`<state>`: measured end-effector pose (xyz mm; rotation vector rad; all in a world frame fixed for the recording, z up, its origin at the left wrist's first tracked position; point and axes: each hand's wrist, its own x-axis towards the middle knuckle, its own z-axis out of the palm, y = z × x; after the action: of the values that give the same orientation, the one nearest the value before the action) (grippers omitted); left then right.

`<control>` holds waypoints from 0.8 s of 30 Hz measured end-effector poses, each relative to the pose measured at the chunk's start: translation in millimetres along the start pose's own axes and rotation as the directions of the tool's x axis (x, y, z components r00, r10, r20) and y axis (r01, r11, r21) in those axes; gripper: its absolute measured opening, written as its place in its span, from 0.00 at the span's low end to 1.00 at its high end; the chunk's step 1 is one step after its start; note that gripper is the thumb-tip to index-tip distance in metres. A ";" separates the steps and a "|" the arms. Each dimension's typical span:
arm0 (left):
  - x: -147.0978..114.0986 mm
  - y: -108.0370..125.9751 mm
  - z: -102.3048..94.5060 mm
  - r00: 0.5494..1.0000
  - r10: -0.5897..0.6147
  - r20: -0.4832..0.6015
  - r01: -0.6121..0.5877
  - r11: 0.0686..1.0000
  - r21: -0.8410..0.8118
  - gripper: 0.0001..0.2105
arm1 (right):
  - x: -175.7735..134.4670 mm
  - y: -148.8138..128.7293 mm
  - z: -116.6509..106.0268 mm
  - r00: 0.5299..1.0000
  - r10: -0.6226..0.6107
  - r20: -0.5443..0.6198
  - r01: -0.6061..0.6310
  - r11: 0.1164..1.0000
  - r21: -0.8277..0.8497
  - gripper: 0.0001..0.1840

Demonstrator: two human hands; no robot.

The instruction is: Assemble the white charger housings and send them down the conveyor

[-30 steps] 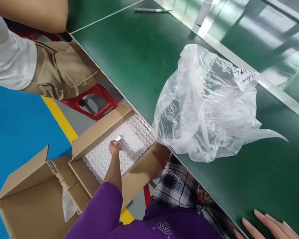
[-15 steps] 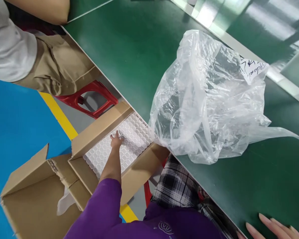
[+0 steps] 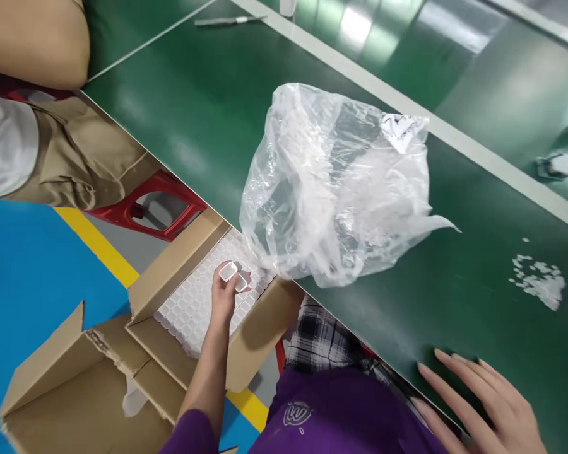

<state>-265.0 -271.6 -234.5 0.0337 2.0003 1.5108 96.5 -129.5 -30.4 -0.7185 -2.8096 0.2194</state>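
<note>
My left hand (image 3: pixel 223 302) is closed on small white rounded-square containers (image 3: pixel 228 272), two of which show their rims side by side. It is above an open cardboard box (image 3: pixel 260 331) packed with rows of similar white pieces (image 3: pixel 189 315). My right hand (image 3: pixel 497 403) lies on the green table (image 3: pixel 373 328) near its edge, fingers spread and holding nothing. Left of it on the table rests a large crumpled clear plastic bag (image 3: pixel 307 195) with a handwritten white label (image 3: pixel 402 129). Its contents are hard to make out.
A pile of small white bits (image 3: pixel 546 287) lies on the right of the table. At the far edge is a thin knife-like tool (image 3: pixel 227 21). A person in tan trousers (image 3: pixel 76 151) sits at the left by a red stool (image 3: pixel 156 205). Another open carton (image 3: pixel 76 391) stands lower left.
My left hand has lifted off the packed pieces and now shows white containers in its grip. The view has shifted right, bringing more of my right hand and the pile of bits into sight.
</note>
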 end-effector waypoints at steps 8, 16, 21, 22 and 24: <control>-143.4 72.7 31.7 0.895 0.438 0.081 -0.431 0.898 -0.090 0.21 | 81.2 -82.8 6.4 0.997 -0.049 -0.057 0.068 0.914 0.400 0.12; -207.7 105.6 76.8 0.791 0.438 0.426 -0.445 0.891 -0.091 0.19 | 39.5 -53.2 2.2 0.994 -0.096 -0.055 0.107 0.950 0.293 0.11; -226.6 115.3 109.3 0.645 0.215 0.733 -0.432 0.894 0.118 0.24 | -7.4 -16.2 -27.9 0.997 -0.082 -0.014 0.082 0.996 0.023 0.09; -232.9 118.9 116.1 0.599 0.177 0.781 -0.465 0.871 0.159 0.25 | -16.9 -10.0 -34.2 0.999 -0.046 -0.016 0.046 0.999 -0.001 0.08; -248.4 126.2 128.0 0.489 0.122 0.864 -0.536 0.823 0.188 0.26 | -39.1 2.1 -49.0 0.999 0.012 -0.038 -0.012 1.000 0.008 0.09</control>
<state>-45.3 -211.7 -29.2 1.2008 1.4816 0.8818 143.6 -142.6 9.0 -0.7302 -2.7674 0.2156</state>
